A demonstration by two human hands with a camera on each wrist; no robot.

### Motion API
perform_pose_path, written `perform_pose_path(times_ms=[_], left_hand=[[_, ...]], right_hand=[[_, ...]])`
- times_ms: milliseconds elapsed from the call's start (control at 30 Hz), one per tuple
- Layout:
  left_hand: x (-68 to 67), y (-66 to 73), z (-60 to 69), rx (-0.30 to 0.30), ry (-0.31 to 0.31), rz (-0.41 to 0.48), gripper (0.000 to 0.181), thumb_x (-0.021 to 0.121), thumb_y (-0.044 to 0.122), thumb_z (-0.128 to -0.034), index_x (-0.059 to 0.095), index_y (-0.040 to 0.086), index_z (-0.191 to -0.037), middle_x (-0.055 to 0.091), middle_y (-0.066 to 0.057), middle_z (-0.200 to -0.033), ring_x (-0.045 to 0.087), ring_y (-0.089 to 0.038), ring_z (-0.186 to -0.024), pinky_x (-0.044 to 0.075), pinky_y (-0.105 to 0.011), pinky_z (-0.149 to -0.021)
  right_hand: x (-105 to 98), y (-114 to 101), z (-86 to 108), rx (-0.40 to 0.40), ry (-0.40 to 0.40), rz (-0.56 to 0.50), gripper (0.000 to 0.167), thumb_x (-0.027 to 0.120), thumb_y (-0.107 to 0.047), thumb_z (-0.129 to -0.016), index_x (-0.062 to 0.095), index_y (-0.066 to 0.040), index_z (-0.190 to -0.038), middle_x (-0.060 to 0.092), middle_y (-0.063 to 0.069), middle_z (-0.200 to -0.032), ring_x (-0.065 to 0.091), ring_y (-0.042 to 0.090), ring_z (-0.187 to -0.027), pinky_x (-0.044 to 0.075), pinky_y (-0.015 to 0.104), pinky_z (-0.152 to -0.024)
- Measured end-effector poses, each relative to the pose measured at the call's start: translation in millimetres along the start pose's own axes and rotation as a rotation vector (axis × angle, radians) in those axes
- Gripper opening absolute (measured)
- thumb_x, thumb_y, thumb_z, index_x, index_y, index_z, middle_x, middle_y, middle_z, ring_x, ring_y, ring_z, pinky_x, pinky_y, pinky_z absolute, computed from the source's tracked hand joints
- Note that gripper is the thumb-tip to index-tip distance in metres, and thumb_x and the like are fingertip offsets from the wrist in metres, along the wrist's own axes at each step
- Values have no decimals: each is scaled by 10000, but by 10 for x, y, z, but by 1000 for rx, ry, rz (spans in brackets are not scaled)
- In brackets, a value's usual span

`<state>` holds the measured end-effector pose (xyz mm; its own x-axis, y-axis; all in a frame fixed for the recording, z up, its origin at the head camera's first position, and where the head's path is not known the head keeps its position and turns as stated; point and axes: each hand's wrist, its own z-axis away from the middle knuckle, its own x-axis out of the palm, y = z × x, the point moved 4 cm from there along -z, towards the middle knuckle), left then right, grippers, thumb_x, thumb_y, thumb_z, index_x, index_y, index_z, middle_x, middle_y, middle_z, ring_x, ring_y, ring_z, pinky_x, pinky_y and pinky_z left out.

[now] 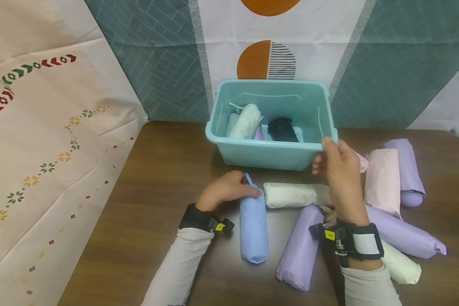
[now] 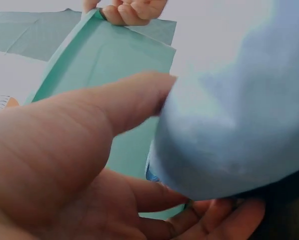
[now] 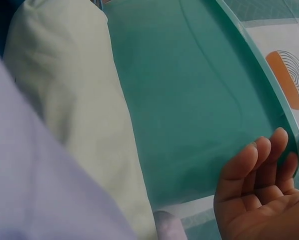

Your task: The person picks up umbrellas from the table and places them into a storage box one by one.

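My left hand (image 1: 227,188) grips a folded umbrella in a light blue cover (image 1: 253,231) near its looped top end, on the brown table. The left wrist view shows thumb and fingers around its pale blue cloth (image 2: 234,115). My right hand (image 1: 343,180) pinches the front right corner of the rim of a teal plastic bin (image 1: 267,156). In the right wrist view its fingers (image 3: 234,172) curl at that rim. Inside the bin lie a whitish-green covered umbrella (image 1: 246,121), a black bundle (image 1: 283,129) and a partly hidden purple piece (image 1: 259,133).
Between my hands lie a whitish-green umbrella (image 1: 296,195) and a purple one (image 1: 300,248). Right of my right arm are a pink umbrella (image 1: 382,180), purple ones (image 1: 405,231) (image 1: 405,165), and another whitish-green one (image 1: 401,263). Patterned cloth (image 1: 157,63) hangs behind the bin.
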<state>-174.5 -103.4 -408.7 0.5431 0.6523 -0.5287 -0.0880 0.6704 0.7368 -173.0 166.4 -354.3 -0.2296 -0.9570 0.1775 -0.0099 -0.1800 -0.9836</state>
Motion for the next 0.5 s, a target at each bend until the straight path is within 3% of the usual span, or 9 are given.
perform_pose_path(times_ms=[167, 333, 500], left_hand=[[-41, 170, 143, 39, 16, 76, 229, 768, 298, -945, 703, 80, -965, 630, -36, -911, 580, -190, -840, 479, -317, -707], [-37, 189, 141, 58, 24, 72, 237, 634, 267, -1070, 776, 86, -1127, 654, -48, -953, 610, -200, -854, 524, -326, -726], [-64, 208, 172, 87, 42, 123, 246, 646, 248, -1080, 791, 84, -1193, 676, -45, -974, 635, -196, -862, 597, -406, -779]], right_hand=[[-4, 0, -5, -9, 2, 5, 384, 699, -349, -1049, 560, -5, -948, 600, 93, -776, 577, 191, -664, 538, 257, -589], [-8, 6, 6, -2, 1, 0, 385, 700, -355, -1047, 564, -7, -957, 599, 94, -782, 576, 195, -671, 536, 258, -592], [-15, 12, 16, -3, -4, 12, 392, 698, -375, -1046, 582, -6, -984, 604, 98, -795, 579, 197, -672, 538, 261, -597]])
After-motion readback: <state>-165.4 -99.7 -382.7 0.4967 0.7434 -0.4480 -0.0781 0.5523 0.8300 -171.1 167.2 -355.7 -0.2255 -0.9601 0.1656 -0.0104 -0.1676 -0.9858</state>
